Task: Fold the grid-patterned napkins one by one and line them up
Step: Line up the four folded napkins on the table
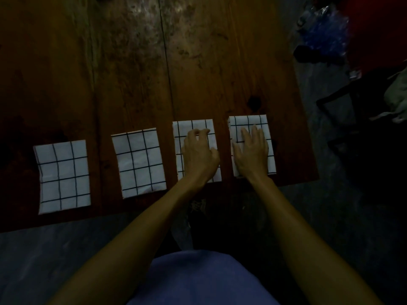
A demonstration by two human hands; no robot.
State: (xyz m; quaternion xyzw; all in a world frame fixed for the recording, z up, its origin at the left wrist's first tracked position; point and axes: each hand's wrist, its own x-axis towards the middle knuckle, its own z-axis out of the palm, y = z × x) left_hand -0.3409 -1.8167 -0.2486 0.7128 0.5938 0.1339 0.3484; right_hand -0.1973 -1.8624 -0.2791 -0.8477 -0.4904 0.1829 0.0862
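A dark, worn wooden plank table (136,62) with a scuffed, shiny patch carries four folded white cloth napkins with black grid lines, set side by side in a row along its near edge. The leftmost napkin (62,176) and second napkin (138,162) lie untouched. The left hand (199,154) rests on the third napkin (193,128), fingers curled with the tips pressing down. The right hand (251,150) lies flat on the rightmost napkin (248,122), fingers straight and spread. Grey floor (44,260) surrounds the table; crumpled blue plastic (323,34) and a black frame (343,102) sit in the dim right side.
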